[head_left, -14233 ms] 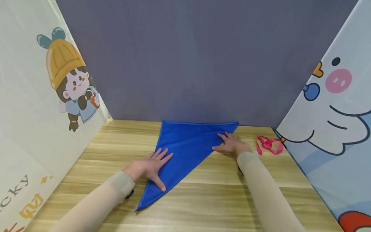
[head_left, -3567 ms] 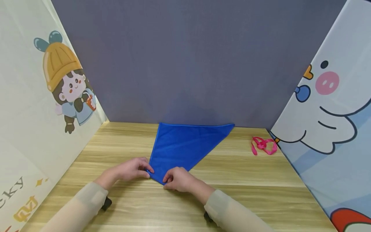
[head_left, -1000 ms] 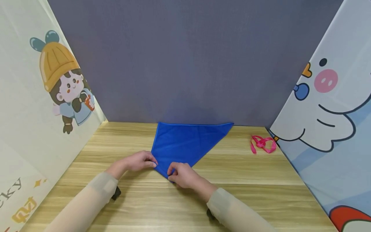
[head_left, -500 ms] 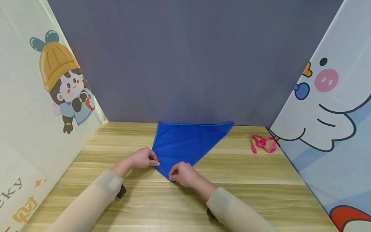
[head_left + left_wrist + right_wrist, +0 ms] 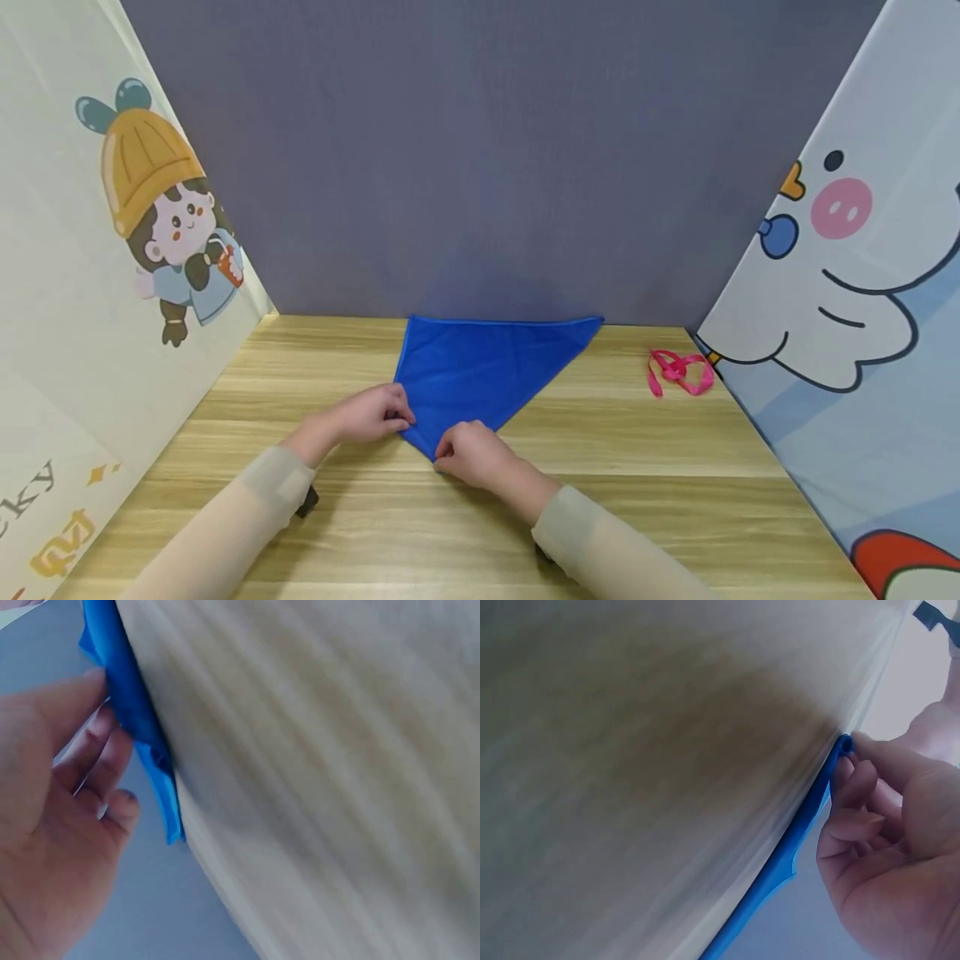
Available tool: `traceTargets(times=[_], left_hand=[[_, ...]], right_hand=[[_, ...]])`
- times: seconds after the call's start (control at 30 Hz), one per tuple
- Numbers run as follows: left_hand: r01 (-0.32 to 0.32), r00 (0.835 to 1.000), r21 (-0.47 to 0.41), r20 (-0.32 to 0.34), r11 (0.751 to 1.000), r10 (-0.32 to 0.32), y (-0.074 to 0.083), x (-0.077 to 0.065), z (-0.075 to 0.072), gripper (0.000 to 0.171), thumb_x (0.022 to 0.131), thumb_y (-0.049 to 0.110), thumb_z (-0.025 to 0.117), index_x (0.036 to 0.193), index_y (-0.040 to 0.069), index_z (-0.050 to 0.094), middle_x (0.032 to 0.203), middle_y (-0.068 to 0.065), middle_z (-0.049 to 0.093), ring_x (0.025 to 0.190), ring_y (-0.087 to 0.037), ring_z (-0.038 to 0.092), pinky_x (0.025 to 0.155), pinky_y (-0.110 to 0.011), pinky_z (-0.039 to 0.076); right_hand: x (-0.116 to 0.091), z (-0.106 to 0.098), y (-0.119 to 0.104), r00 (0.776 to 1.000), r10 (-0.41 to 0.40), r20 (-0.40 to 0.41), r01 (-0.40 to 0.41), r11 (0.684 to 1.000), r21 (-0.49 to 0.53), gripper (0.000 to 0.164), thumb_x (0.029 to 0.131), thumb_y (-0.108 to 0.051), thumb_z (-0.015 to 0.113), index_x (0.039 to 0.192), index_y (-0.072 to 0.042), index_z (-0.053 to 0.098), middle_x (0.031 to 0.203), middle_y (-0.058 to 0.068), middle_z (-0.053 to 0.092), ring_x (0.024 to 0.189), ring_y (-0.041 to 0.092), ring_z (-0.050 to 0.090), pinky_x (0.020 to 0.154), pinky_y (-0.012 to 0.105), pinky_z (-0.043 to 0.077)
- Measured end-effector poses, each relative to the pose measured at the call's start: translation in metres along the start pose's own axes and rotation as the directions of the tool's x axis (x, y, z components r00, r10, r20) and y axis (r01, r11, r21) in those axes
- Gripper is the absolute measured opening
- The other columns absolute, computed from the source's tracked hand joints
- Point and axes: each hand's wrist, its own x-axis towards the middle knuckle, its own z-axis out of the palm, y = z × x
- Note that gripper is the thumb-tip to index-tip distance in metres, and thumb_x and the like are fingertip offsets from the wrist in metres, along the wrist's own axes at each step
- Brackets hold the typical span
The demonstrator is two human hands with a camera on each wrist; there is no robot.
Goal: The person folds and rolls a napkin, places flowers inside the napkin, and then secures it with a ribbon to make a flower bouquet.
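Note:
A blue cloth [image 5: 480,367], folded to a rough triangle, lies on the table with its straight edge along the back wall. Its near corner is turned in, so a short slanting edge faces me. At the left end of that edge my left hand [image 5: 373,412] pinches the cloth between thumb and fingers. My right hand [image 5: 476,454] pinches the right end, its fingertips covering that corner. In the right wrist view the blue cloth [image 5: 799,825] shows a small rolled end at my fingertips. The left wrist view shows the blue cloth's edge [image 5: 131,675] bunched against my fingers.
A pink ribbon [image 5: 678,371] lies loosely looped at the back right of the wooden table [image 5: 600,450]. A grey wall [image 5: 480,167] closes the back, and printed panels stand to the left and right.
Earlier both hands lay spread on the cloth, whose near corner reached further toward me. Now that corner is rolled in and both hands pinch the shortened edge. Lately the hands have shifted only slightly.

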Motion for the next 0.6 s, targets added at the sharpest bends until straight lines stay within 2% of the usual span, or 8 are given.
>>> traceTargets(times=[0.13, 0.2, 0.4, 0.6], left_hand=[[0.017, 0.999, -0.021, 0.039, 1.000, -0.016, -0.0013, -0.0019, -0.0009, 0.023, 0.089, 0.001, 0.084, 0.112, 0.000, 0.084, 0.104, -0.004, 0.068, 0.096, -0.016, 0.060, 0.088, -0.032, 0.054], [0.025, 0.998, -0.018, 0.049, 1.000, -0.024, -0.0018, -0.0036, -0.0013, 0.025, 0.088, 0.000, 0.085, 0.114, 0.001, 0.084, 0.105, -0.004, 0.068, 0.096, -0.015, 0.058, 0.088, -0.031, 0.053], [0.019, 0.998, -0.012, 0.055, 1.000, -0.018, -0.0044, -0.0089, -0.0016, 0.019, 0.093, 0.004, 0.084, 0.112, 0.002, 0.084, 0.102, -0.002, 0.068, 0.092, -0.015, 0.056, 0.084, -0.029, 0.051], [0.000, 0.998, -0.040, 0.062, 0.999, 0.002, -0.0068, -0.0062, -0.0028, 0.016, 0.099, 0.010, 0.081, 0.112, 0.002, 0.084, 0.102, -0.002, 0.068, 0.096, -0.012, 0.058, 0.089, -0.033, 0.054]], right_hand=[[-0.0018, 0.0005, -0.0026, 1.000, 0.011, 0.015, -0.011, 0.999, -0.034, 0.015, 0.090, -0.027, 0.092, 0.098, -0.015, 0.087, 0.087, -0.008, 0.079, 0.082, 0.005, 0.069, 0.081, 0.023, 0.058], [-0.0020, 0.0009, -0.0038, 1.000, 0.016, 0.024, -0.016, 0.999, -0.034, 0.017, 0.090, -0.026, 0.093, 0.099, -0.014, 0.086, 0.085, -0.008, 0.078, 0.080, 0.003, 0.066, 0.080, 0.023, 0.057], [-0.0020, 0.0016, -0.0044, 1.000, -0.009, 0.026, 0.010, 0.999, -0.031, 0.016, 0.091, -0.024, 0.092, 0.099, -0.013, 0.085, 0.085, -0.008, 0.078, 0.080, 0.003, 0.066, 0.080, 0.021, 0.057], [-0.0047, 0.0005, -0.0003, 0.998, -0.053, -0.024, 0.051, 0.995, -0.081, 0.006, 0.092, -0.017, 0.086, 0.096, -0.013, 0.086, 0.090, -0.005, 0.082, 0.086, 0.007, 0.073, 0.081, 0.023, 0.060]])
